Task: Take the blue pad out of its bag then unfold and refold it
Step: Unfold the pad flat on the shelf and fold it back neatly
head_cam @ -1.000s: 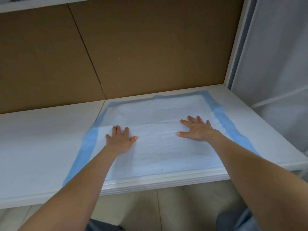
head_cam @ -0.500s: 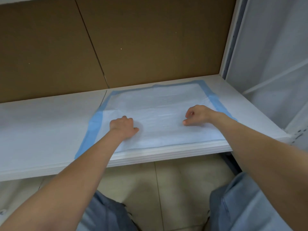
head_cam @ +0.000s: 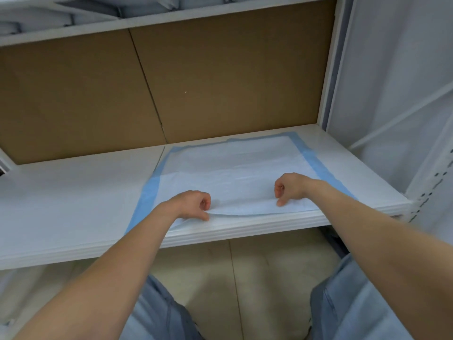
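Note:
The blue pad, white in the middle with a blue border, lies spread out on the right half of the white shelf. My left hand pinches the pad's near edge toward the left, and that edge is lifted slightly off the shelf. My right hand pinches the same near edge farther right, its fingers curled. No bag is in view.
Brown cardboard panels back the shelf. A white upright post bounds it on the right, with a pale curtain beyond. Another shelf above holds folded light fabric. Below are a tiled floor and my legs.
Both hands went from lying flat on the pad to curled, slid back to its near edge and pinched it. The near edge has started to lift.

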### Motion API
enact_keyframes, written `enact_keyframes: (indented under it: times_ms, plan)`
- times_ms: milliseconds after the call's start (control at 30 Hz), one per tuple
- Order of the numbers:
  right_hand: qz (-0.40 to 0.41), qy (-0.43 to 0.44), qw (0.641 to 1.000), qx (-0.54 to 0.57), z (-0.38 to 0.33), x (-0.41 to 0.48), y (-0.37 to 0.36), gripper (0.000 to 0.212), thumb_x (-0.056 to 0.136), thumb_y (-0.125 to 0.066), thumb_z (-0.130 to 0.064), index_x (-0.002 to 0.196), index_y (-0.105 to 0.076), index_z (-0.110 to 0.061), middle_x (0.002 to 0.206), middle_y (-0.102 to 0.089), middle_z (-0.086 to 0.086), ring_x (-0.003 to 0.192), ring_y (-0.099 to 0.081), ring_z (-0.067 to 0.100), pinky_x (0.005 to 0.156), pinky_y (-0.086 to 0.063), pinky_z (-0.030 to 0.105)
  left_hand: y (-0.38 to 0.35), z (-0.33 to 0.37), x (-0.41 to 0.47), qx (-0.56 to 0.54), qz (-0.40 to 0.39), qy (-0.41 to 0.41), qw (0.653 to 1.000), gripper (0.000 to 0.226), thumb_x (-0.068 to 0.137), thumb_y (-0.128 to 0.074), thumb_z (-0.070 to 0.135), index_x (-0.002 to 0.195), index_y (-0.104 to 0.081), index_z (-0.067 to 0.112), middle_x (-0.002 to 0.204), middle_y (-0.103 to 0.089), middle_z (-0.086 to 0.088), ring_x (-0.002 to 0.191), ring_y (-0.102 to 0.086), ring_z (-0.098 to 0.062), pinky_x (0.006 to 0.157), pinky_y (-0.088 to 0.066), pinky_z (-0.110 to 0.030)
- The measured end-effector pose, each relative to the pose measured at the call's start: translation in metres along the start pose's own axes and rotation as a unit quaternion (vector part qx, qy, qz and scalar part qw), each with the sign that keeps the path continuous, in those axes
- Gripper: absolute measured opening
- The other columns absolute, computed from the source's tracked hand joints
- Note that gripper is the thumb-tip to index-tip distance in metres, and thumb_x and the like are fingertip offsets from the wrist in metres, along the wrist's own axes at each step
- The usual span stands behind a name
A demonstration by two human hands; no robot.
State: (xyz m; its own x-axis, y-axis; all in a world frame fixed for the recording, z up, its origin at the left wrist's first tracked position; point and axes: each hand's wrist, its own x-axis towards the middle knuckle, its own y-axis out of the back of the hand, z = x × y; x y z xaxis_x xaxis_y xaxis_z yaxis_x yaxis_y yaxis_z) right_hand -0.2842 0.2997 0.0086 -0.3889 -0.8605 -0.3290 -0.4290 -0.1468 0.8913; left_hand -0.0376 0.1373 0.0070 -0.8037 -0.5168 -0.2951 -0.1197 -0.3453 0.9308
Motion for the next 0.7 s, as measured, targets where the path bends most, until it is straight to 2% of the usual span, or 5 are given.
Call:
enact_keyframes:
  times_ms: [200,367,533,633,700]
  plan:
    - [-0.001,0.011,0.999,-0.033,0.002,0.004,0.002,0.023,0.086,-0.068,-0.02,0.068,-0.054,-0.023,0.079,-0.055,-0.006,0.082,-0.053,0.019,0.07,-0.045,0.027,0.006,0.0,0.002,-0.025,-0.007,-0.022,0.999,0.023,0.08,-0.068,0.016,0.067,-0.053,0.028,0.07,-0.051,0.01,0.066,-0.046,-0.006,0.062,-0.038,-0.018]
    - [-0.056,0.008,0.997,-0.049,0.0,0.004,0.007,0.025,0.089,-0.064,-0.02,0.068,-0.053,-0.023,0.075,-0.051,-0.009,0.081,-0.049,0.016,0.066,-0.039,0.021,0.009,0.001,0.006,-0.033,-0.047,-0.019,0.998,0.021,0.08,-0.068,0.017,0.069,-0.054,0.027,0.071,-0.052,0.009,0.066,-0.048,-0.008,0.06,-0.039,-0.02]
    - [-0.1,-0.008,0.994,-0.034,0.001,0.008,0.012,0.022,0.087,-0.065,-0.023,0.067,-0.055,-0.021,0.07,-0.052,-0.003,0.066,-0.045,0.014,0.067,-0.038,0.025,0.012,0.0,0.01,-0.054,-0.106,0.014,0.993,0.018,0.079,-0.071,0.021,0.071,-0.055,0.023,0.071,-0.052,0.007,0.063,-0.048,-0.009,0.057,-0.041,-0.017]
    - [-0.071,-0.009,0.997,0.019,0.003,0.012,0.014,0.023,0.088,-0.064,-0.035,0.071,-0.056,-0.021,0.077,-0.054,-0.003,0.075,-0.048,0.017,0.072,-0.039,0.027,0.018,0.003,0.01,-0.144,-0.132,0.044,0.98,0.029,0.078,-0.073,0.042,0.075,-0.058,0.017,0.069,-0.052,0.002,0.062,-0.046,-0.012,0.06,-0.041,-0.02]
    - [-0.011,-0.008,1.0,0.021,0.005,0.016,0.015,0.018,0.089,-0.061,-0.038,0.089,-0.061,-0.02,0.094,-0.056,-0.004,0.092,-0.053,0.018,0.082,-0.043,0.028,0.021,0.004,0.015,-0.177,-0.067,0.043,0.981,0.033,0.08,-0.067,0.051,0.08,-0.061,0.019,0.073,-0.053,0.004,0.069,-0.049,-0.013,0.065,-0.041,-0.023]
